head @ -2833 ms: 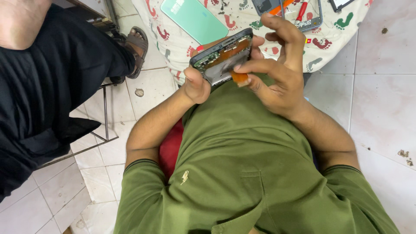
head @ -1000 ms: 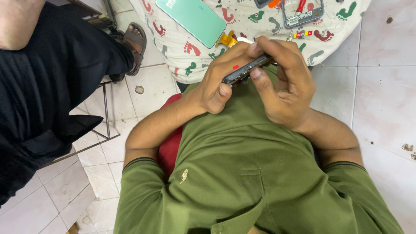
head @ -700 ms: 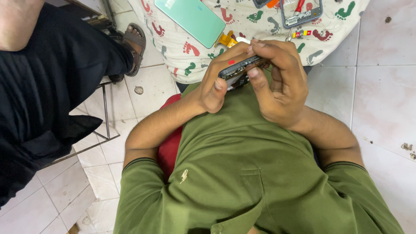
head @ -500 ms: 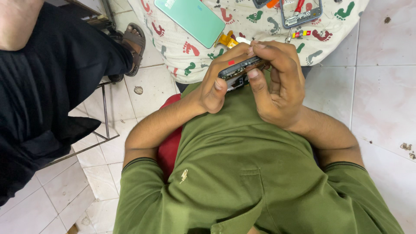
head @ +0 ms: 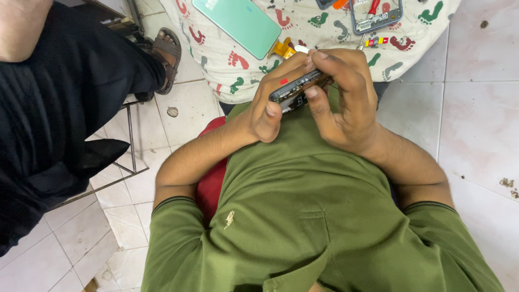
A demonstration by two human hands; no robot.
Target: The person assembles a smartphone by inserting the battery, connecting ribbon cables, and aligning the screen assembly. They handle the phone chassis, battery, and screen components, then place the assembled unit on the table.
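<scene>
Head view looked straight down on a person in a green polo shirt (head: 303, 216), both hands raised in front of the chest. Landmark: an opened phone body (head: 296, 89), dark, seen nearly edge-on, its circuit parts showing along the upper side, tilted with its right end higher. Left hand (head: 275, 94) gripped the phone's lower-left end, fingers curled together over its top edge, thumb pressed up against its near side. Right hand (head: 346, 100) wrapped the phone's right end, fingers pressed together and bent over the top, thumb (head: 316, 103) planted under the phone near its middle; so both hands pinched the phone between thumb and fingers. Whether any small tool sat in either hand could not be told. Beyond the phone, away from the person, lay a white cloth with coloured footprint marks (head: 238, 54) spread on the tiled floor (head: 481, 124). On that cloth, up-left of the phone, rested a mint-green rear panel (head: 238, 24), flat; a small yellow-orange flex piece (head: 282, 48) sat just above the phone, near the left fingers. Up-right of the phone, a second phone frame (head: 376, 15) lay on the cloth, partly cut by the picture edge, with a red-handled tool (head: 373, 6) on it. Far left of the phone, another person in black clothing (head: 59, 108) sat, a sandalled foot (head: 165, 54) near the cloth's edge.
</scene>
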